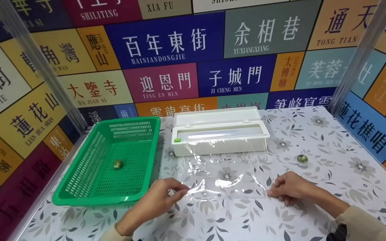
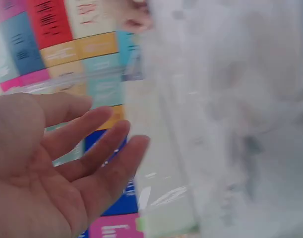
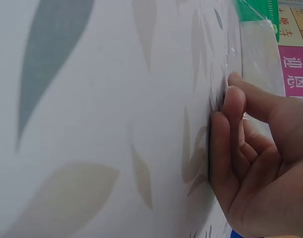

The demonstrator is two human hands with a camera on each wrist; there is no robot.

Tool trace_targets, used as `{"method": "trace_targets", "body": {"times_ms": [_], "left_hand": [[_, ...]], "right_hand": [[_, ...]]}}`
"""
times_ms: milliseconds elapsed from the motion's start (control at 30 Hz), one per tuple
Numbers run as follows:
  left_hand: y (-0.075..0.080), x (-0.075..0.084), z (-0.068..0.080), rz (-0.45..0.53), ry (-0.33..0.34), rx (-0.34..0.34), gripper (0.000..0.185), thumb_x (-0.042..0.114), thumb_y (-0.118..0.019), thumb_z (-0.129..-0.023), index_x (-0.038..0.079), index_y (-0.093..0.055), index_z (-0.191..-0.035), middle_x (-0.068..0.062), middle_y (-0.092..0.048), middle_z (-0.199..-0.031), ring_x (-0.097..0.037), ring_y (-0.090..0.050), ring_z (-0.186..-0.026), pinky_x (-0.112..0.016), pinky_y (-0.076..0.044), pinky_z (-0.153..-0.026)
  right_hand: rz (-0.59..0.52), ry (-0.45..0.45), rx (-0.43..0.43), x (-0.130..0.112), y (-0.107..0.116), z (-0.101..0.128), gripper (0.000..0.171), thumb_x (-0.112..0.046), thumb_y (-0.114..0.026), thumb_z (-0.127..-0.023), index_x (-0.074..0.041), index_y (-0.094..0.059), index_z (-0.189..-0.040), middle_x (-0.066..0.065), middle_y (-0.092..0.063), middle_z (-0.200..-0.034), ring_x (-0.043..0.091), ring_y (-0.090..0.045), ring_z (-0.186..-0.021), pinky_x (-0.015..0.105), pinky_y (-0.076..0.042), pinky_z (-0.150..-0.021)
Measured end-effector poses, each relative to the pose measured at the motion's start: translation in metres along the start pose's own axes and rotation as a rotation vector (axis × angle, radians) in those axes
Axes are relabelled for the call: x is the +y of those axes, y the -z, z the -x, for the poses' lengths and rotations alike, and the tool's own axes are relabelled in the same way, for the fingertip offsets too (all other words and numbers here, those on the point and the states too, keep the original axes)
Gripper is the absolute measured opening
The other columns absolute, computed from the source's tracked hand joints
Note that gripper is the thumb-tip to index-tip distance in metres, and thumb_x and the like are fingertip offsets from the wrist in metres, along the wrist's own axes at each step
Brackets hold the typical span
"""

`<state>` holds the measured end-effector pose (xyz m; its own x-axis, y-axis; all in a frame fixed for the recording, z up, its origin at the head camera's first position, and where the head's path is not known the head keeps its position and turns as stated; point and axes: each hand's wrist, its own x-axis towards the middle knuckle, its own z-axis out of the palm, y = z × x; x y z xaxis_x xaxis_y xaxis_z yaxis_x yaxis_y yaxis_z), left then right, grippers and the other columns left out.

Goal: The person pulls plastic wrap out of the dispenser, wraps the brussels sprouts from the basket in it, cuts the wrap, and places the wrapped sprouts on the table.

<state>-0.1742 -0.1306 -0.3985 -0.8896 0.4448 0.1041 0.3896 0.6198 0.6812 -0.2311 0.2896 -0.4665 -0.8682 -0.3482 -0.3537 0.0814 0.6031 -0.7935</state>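
A sheet of clear plastic film [image 1: 226, 184] runs forward from a white dispenser box [image 1: 219, 145] over the flowered tablecloth. At its near right corner my right hand [image 1: 292, 187] pinches the edge between thumb and index finger. The right wrist view shows this hand [image 3: 260, 153] low against the cloth. By the near left corner is my left hand [image 1: 161, 194], thumb and index tips close together. In the left wrist view that hand's [image 2: 67, 163] fingers are loosely bent and apart, with no film visible between them. Whether it touches the film is hard to see.
On the left stands a green plastic basket [image 1: 154, 157] with a small round greenish item [image 1: 118, 164] inside. Another small round item [image 1: 302, 159] sits on the cloth to the right. Clear posts [image 1: 357, 57] rise at the table's back corners, before a sign-covered wall.
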Motion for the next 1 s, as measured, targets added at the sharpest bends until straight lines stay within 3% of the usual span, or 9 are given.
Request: {"method": "trace_targets", "body": {"times_ms": [133, 267, 367, 500, 600, 733, 867, 1000], "left_hand": [[0.033, 0.009, -0.005, 0.070, 0.116, 0.107, 0.017, 0.015, -0.064, -0.097, 0.008, -0.074, -0.108, -0.007, -0.075, -0.100, -0.013, -0.065, -0.081, -0.022, -0.056, -0.065], [0.067, 0.003, -0.016, 0.101, 0.218, 0.191, 0.022, 0.015, -0.062, -0.098, 0.009, -0.071, -0.118, -0.008, -0.074, -0.107, -0.018, -0.068, -0.089, -0.028, -0.059, -0.068], [0.092, -0.007, -0.021, 0.137, 0.238, 0.231, 0.028, 0.016, -0.061, -0.100, 0.006, -0.067, -0.125, -0.015, -0.073, -0.114, -0.026, -0.070, -0.098, -0.031, -0.061, -0.070], [0.122, -0.024, -0.027, 0.105, 0.248, 0.277, 0.033, 0.020, -0.061, -0.100, 0.006, -0.064, -0.130, -0.019, -0.071, -0.120, -0.031, -0.070, -0.103, -0.028, -0.062, -0.069], [0.138, -0.040, -0.033, 0.069, 0.269, 0.294, 0.037, 0.023, -0.061, -0.100, 0.006, -0.062, -0.133, -0.020, -0.069, -0.123, -0.032, -0.069, -0.107, -0.026, -0.061, -0.069], [0.152, -0.064, -0.039, 0.090, 0.290, 0.302, 0.041, 0.024, -0.061, -0.100, 0.005, -0.059, -0.137, -0.023, -0.065, -0.129, -0.034, -0.067, -0.112, -0.026, -0.062, -0.073], [0.163, -0.089, -0.041, 0.120, 0.275, 0.301, 0.046, 0.025, -0.063, -0.100, 0.004, -0.055, -0.140, -0.023, -0.061, -0.133, -0.020, -0.069, -0.106, -0.034, -0.062, -0.083], [0.177, -0.111, -0.040, 0.163, 0.256, 0.286, 0.052, 0.025, -0.065, -0.098, 0.003, -0.051, -0.143, -0.024, -0.058, -0.137, 0.001, -0.065, -0.095, -0.031, -0.061, -0.085]], "right_hand": [[-0.030, 0.009, -0.034, 0.001, 0.003, 0.002, 0.024, -0.023, -0.076, -0.089, 0.000, -0.071, -0.087, -0.004, -0.065, -0.063, 0.004, -0.058, -0.047, 0.020, -0.050, -0.046], [-0.069, 0.009, -0.052, 0.004, 0.005, 0.003, 0.023, -0.020, -0.074, -0.089, 0.003, -0.072, -0.090, -0.004, -0.066, -0.065, 0.005, -0.059, -0.048, 0.020, -0.049, -0.046], [-0.080, 0.017, -0.057, 0.005, 0.005, 0.002, 0.022, -0.019, -0.073, -0.090, 0.003, -0.073, -0.091, -0.004, -0.066, -0.065, 0.005, -0.059, -0.049, 0.020, -0.048, -0.046], [-0.082, 0.022, -0.057, 0.006, 0.004, 0.000, 0.021, -0.019, -0.073, -0.089, 0.002, -0.073, -0.092, -0.003, -0.066, -0.065, 0.005, -0.058, -0.048, 0.020, -0.048, -0.045], [-0.082, 0.016, -0.049, 0.007, 0.004, 0.001, 0.022, -0.020, -0.074, -0.089, 0.001, -0.073, -0.092, -0.003, -0.066, -0.065, 0.005, -0.058, -0.047, 0.020, -0.049, -0.045], [-0.081, 0.018, -0.044, 0.006, 0.003, 0.002, 0.021, -0.020, -0.075, -0.088, 0.001, -0.073, -0.091, -0.003, -0.066, -0.065, 0.004, -0.058, -0.047, 0.019, -0.049, -0.045], [-0.086, 0.014, -0.046, 0.006, 0.003, 0.003, 0.022, -0.021, -0.075, -0.088, 0.001, -0.073, -0.090, -0.002, -0.066, -0.065, 0.005, -0.057, -0.047, 0.019, -0.049, -0.045], [-0.094, 0.019, -0.062, 0.005, 0.006, 0.004, 0.023, -0.022, -0.074, -0.089, 0.001, -0.073, -0.092, -0.002, -0.066, -0.066, 0.005, -0.057, -0.048, 0.020, -0.049, -0.046]]}}
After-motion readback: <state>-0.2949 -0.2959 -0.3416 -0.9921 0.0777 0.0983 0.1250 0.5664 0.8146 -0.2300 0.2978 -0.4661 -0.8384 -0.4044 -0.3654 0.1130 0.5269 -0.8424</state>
